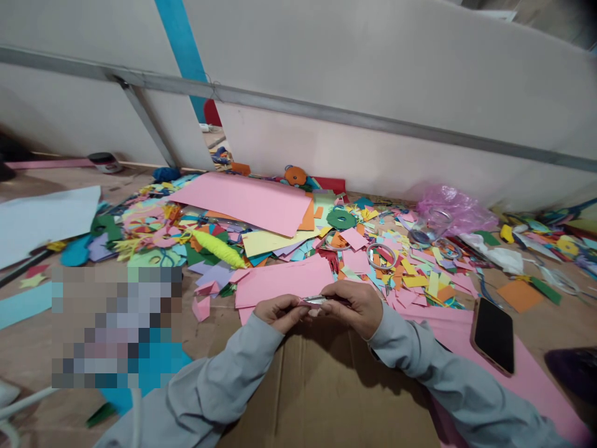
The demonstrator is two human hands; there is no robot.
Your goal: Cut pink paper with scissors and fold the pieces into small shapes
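Note:
Near the middle of the view, my left hand (280, 311) and my right hand (357, 305) are close together, fingers pinched. Between them is a small, thin silvery piece (314, 300), too small to name, with a pinkish edge at its left end. Both hands grip it, one at each end. They are above the far edge of a brown cardboard sheet (321, 386). Just beyond them lies pink paper (284, 283).
Colored paper scraps (410, 267) cover the floor ahead, with yellow yarn (217, 247), a larger pink sheet (252, 202) and a tape roll (381, 256). A phone (493, 336) lies at the right. White panels (326, 137) stand behind.

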